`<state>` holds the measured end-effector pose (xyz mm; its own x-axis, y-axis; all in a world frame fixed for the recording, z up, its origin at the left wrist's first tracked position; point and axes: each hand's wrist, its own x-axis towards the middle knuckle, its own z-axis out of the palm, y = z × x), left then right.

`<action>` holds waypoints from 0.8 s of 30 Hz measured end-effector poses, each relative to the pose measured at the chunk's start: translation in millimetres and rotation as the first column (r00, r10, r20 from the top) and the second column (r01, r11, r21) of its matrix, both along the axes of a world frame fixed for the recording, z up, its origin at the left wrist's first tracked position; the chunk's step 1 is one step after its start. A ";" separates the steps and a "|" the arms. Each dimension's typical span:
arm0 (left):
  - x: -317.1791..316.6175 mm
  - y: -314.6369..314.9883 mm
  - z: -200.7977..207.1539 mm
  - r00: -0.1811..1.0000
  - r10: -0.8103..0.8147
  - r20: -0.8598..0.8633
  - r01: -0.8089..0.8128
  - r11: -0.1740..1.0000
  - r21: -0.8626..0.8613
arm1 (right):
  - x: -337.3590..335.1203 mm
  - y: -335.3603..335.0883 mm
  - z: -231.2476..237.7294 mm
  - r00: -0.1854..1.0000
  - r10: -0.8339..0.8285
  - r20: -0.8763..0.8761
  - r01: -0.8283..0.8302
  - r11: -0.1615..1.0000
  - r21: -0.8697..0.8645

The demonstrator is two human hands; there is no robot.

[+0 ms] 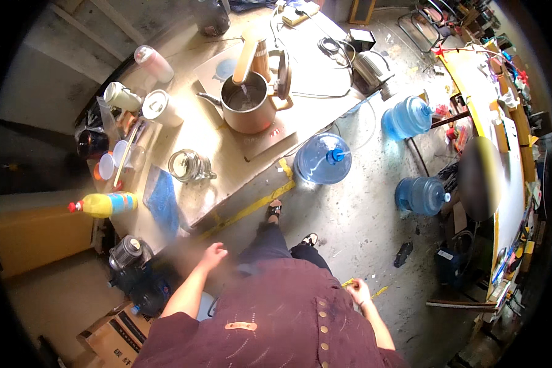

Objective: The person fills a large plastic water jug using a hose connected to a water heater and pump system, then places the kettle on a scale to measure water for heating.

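My left hand (213, 255) hangs in front of the table's near corner, fingers loosely bent and apart, holding nothing visible. Low on the right, beside my shirt, my right hand (359, 291) is also loosely bent, with nothing seen in it. Neither hand touches anything on the table. A metal kettle (249, 120) stands on a flat electric cooker (270, 142), its lid (284, 73) tipped up. Over its mouth reaches the tan spout of a water dispenser (245, 58), and a thin stream of water (245, 89) falls inside. Nearer me is a glass mug (189, 165).
White lidded canisters (159, 108), plastic cups (107, 166) and a yellow bottle (109, 205) crowd the table's left side. A large blue water jug (322, 159) stands on the floor by the table, a tube in its cap. Two more jugs (421, 195) lie right, before a cluttered workbench (508, 172).
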<state>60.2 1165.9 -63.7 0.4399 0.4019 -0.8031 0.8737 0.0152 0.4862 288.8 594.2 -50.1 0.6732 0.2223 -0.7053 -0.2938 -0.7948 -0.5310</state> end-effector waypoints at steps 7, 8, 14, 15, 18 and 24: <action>-42.3 39.8 -14.6 0.984 -0.049 -0.171 0.049 0.999 -0.006 | 180.2 159.8 16.6 0.983 0.040 0.179 -0.060 0.992 0.111; -48.8 35.9 -17.1 0.982 -0.004 -0.189 -0.005 0.999 -0.048 | 193.5 186.2 22.9 0.993 -0.068 0.092 0.046 0.974 0.224; -121.6 -12.3 -61.9 0.932 0.262 -0.251 -0.323 0.914 -0.244 | 260.9 272.5 23.8 0.875 -0.432 -0.218 0.479 0.836 0.266; -118.3 -20.9 -50.0 0.906 0.336 -0.256 -0.403 0.869 -0.285 | 273.1 281.0 18.2 0.848 -0.471 -0.244 0.526 0.807 0.268; -127.5 -36.8 -33.9 0.809 0.487 -0.329 -0.572 0.781 -0.251 | 313.3 305.9 3.5 0.802 -0.549 -0.234 0.596 0.763 0.253; -194.8 -53.6 9.9 0.754 0.547 -0.364 -0.629 0.760 -0.161 | 396.2 331.5 -90.8 0.543 -0.765 -0.348 0.837 0.456 0.303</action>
<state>-134.6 1112.4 -53.8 -0.0729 0.2647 -0.9616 0.7407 0.6600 0.1255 685.0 925.7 -140.9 0.6027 -0.0922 -0.7926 -0.7859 0.1038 -0.6096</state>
